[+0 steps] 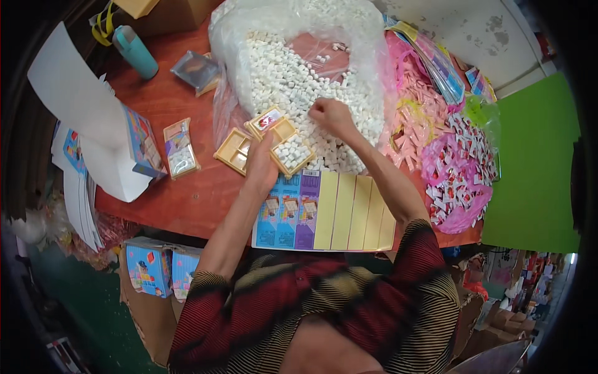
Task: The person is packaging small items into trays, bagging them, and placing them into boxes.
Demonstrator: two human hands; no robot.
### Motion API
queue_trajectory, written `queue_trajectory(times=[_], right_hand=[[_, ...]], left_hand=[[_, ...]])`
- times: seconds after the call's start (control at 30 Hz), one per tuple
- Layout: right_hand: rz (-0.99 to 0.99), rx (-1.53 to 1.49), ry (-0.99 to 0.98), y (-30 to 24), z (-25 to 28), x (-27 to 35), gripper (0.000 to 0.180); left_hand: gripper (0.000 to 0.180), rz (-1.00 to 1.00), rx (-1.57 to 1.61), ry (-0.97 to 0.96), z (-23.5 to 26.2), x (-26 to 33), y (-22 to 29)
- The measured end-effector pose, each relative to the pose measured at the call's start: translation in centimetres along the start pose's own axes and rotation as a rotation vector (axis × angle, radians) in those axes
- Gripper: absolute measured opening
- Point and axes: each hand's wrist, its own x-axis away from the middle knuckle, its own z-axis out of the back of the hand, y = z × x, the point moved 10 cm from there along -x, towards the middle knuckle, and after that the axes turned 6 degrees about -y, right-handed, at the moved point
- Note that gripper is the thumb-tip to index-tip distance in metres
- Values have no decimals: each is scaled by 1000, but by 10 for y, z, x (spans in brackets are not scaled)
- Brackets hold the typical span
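Observation:
My left hand [262, 163] grips a cream plastic compartment tray [283, 131], tilted over the table. Small white cubes [291, 154] fill its near compartment, and a printed card piece sits in its far one. A second cream tray [233, 151] with bare compartments lies just left of that hand; whether the fingers touch it I cannot tell. Over a large heap of white cubes [280, 68] in a clear plastic bag [227, 25], my right hand [333, 117] has its fingers pinched together. What they hold, if anything, is hidden. Below the hands lies a sheet of printed and yellow sticker strips [327, 212].
Pink bags of pink pieces [420, 93] and small white-and-red packets [458, 168] crowd the right side. On the left are an open cardboard box [118, 146], a wrapped set [180, 149], a teal bottle [136, 53] and a dark clear-wrapped pack [194, 68].

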Motion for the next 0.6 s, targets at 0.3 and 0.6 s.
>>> queue_trajectory(times=[0.3, 0.6], right_hand=[[298, 246, 81, -103, -6, 75, 19], [480, 278, 156, -137, -19, 105, 21]], left_hand=[[35, -60, 121, 69, -4, 7, -9], [29, 61, 130, 28, -14, 31, -21]])
